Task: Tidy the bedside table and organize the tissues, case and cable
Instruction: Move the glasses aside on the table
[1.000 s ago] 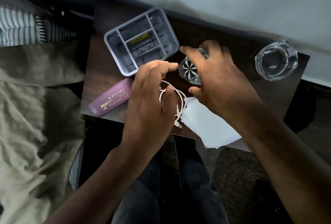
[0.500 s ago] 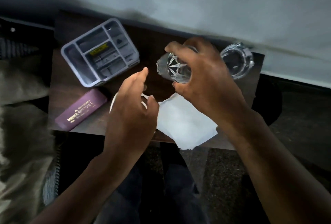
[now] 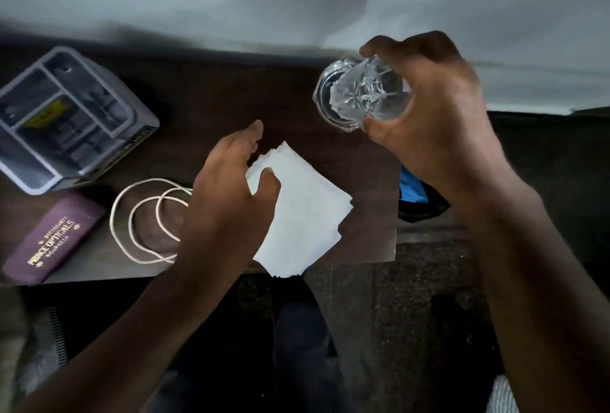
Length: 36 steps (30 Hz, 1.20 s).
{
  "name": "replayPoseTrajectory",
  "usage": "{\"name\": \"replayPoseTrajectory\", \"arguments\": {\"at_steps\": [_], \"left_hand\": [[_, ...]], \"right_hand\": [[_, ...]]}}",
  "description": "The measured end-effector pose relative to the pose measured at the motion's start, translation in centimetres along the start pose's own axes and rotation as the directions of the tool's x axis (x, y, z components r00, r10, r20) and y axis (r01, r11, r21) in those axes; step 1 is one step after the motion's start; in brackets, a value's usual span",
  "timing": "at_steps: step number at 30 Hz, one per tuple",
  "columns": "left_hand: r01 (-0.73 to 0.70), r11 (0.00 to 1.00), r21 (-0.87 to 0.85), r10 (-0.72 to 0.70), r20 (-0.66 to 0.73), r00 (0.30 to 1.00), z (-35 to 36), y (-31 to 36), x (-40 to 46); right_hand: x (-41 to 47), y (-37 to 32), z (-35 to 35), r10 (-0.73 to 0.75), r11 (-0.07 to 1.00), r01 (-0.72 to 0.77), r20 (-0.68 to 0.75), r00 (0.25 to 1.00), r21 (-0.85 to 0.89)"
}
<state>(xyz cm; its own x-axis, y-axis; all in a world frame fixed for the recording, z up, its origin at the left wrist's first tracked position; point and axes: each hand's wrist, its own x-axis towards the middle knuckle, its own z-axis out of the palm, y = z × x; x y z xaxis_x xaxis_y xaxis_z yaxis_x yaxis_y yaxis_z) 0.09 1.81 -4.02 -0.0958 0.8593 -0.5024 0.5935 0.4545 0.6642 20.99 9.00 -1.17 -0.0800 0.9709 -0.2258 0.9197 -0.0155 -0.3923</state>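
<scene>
While your right hand (image 3: 425, 122) grips a cut glass (image 3: 366, 96) tilted on its side above the far right part of the surface (image 3: 231, 96), a second glass (image 3: 321, 99) shows just behind and under it, its rim peeking out on the left; you cannot tell whether the two touch. Your left hand (image 3: 231, 188) hovers with fingers loosely spread and holds nothing, its thumb over the left edge of the tissues (image 3: 303, 214). Those tissues lie as a white stack near the middle of the surface, their near corner hanging past the near edge. Just left of your left hand the white cable (image 3: 138, 214) lies in loose loops on the surface, partly hidden under your wrist. Further left, at the near left corner, the purple case (image 3: 49, 241) with gold lettering lies flat, well apart from the tissues. Beyond the case, at the far left, a grey organiser (image 3: 66, 122) with several compartments sits on the surface; a yellow label shows inside one of them. To the right, past the surface edge and under your right wrist, something blue and black (image 3: 416, 198) shows, too hidden to identify.
</scene>
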Motion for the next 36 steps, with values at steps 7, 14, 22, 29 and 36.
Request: {"name": "replayPoseTrajectory", "arguments": {"at_steps": [7,14,22,29,36], "left_hand": [[0.009,0.999,0.036,-0.009,0.018,1.000,1.5,0.3,0.3],[0.027,0.998,0.052,-0.028,0.019,0.999,2.2,0.2,0.6],[0.038,0.998,0.046,-0.039,0.022,0.999,2.0,0.2,0.6],[0.023,0.999,0.038,-0.024,0.019,1.000,0.7,-0.6,0.6],[0.108,0.959,-0.263,-0.121,-0.031,0.992,-2.3,-2.5,-0.8]], "right_hand": [[0.5,1.8,1.1,0.016,0.999,-0.017,0.027,1.000,0.042],[1.8,1.7,1.5,0.009,1.000,-0.010,0.061,0.998,0.010],[2.5,1.5,1.9,0.027,0.999,-0.022,0.104,0.994,-0.041],[2.9,0.2,1.9,0.026,0.986,0.000,0.151,0.988,-0.169],[2.4,-5.8,0.3,-0.042,0.989,0.053,0.084,0.996,-0.141]]}}
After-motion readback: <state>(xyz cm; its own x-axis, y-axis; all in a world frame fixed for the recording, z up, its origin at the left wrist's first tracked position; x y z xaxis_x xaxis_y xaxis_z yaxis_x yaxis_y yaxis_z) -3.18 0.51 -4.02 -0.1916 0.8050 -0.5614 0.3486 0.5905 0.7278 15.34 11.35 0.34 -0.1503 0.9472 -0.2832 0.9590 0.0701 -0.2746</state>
